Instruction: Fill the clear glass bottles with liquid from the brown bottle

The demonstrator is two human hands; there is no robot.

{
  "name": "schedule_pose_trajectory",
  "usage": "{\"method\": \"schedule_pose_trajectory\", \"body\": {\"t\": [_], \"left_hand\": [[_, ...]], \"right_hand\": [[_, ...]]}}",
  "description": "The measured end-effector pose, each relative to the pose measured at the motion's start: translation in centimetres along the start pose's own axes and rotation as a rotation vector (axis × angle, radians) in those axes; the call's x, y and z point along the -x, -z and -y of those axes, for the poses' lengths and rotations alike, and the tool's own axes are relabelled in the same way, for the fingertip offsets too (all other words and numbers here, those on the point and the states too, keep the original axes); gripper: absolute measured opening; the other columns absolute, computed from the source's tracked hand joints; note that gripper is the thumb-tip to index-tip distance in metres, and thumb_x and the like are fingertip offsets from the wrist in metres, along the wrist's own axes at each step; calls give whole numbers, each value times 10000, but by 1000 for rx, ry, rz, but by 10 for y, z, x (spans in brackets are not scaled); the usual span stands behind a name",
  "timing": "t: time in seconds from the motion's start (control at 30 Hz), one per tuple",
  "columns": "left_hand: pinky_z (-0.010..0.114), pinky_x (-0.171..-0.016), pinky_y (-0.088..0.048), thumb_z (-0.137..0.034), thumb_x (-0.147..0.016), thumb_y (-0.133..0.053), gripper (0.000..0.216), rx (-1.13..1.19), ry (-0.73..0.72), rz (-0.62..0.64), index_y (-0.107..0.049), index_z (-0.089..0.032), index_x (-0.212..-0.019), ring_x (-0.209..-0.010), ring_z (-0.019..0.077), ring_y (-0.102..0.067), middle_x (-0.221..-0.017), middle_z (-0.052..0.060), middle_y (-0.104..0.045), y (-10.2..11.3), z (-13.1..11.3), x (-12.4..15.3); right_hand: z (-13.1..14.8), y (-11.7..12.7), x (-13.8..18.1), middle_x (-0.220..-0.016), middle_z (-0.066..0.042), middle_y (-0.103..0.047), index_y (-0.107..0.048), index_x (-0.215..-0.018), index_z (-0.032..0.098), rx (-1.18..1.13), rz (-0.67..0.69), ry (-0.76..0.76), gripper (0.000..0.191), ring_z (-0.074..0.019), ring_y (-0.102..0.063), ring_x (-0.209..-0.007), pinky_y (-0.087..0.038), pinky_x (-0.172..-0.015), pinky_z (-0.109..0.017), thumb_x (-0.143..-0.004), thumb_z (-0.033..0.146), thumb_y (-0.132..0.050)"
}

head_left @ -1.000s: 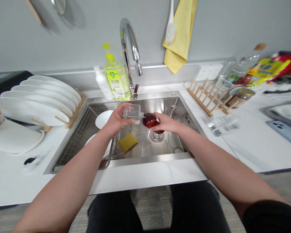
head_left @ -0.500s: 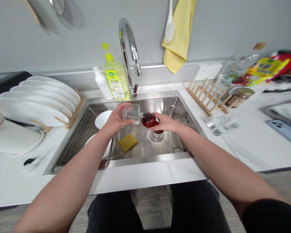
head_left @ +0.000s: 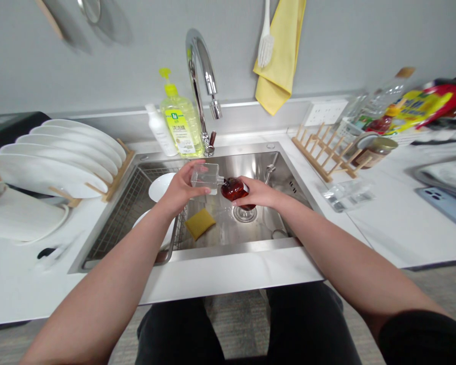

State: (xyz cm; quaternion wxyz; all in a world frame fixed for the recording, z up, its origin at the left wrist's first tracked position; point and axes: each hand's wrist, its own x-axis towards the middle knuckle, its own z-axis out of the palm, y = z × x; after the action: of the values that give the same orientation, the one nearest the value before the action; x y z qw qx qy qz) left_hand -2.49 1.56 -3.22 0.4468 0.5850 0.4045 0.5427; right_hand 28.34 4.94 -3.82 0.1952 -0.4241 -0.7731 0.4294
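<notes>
Over the sink [head_left: 228, 247], my left hand [head_left: 184, 186] is closed round a clear square bottle [head_left: 205, 177], which lies tilted with its neck to the right. A dark red-brown bottle [head_left: 234, 189] is gripped in my right hand [head_left: 256, 192], its mouth meeting the clear bottle's neck. Whether liquid is passing between them I cannot make out. Below the hands, a yellow sponge [head_left: 200, 224] lies on the sink floor, left of the drain [head_left: 245, 214]. White bowls [head_left: 161, 187] sit in the wire basket [head_left: 133, 192], partly hidden by my left forearm.
Behind the sink stand the faucet [head_left: 201, 66], a yellow-green dish soap bottle [head_left: 180, 124] and a white bottle [head_left: 161, 131]. White plates [head_left: 61, 157] fill a rack at left, near a white pitcher [head_left: 23, 213]. At right are a wooden rack [head_left: 323, 157], a jar [head_left: 376, 152] and a phone [head_left: 446, 203].
Both hands and the two bottles stay almost in place; the red-brown bottle has shifted very slightly left. Nothing has been let go.
</notes>
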Motion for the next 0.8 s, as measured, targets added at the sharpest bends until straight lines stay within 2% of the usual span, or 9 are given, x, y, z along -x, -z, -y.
{"method": "schedule_pose_trajectory", "body": {"t": [0.8], "left_hand": [[491, -1116, -591, -285, -537, -1146, 1002, -66, -29, -11, -759, -280, -1461, -1280, 345, -733, -1307, 83, -765, 1, -3, 0]], "right_hand": [[-3, -3, -2, -1258, -55, -871, -739, -1303, 275, 3, -9, 16, 662, -365, -816, -1210, -628, -1115, -511, -749, 471, -1046]]}}
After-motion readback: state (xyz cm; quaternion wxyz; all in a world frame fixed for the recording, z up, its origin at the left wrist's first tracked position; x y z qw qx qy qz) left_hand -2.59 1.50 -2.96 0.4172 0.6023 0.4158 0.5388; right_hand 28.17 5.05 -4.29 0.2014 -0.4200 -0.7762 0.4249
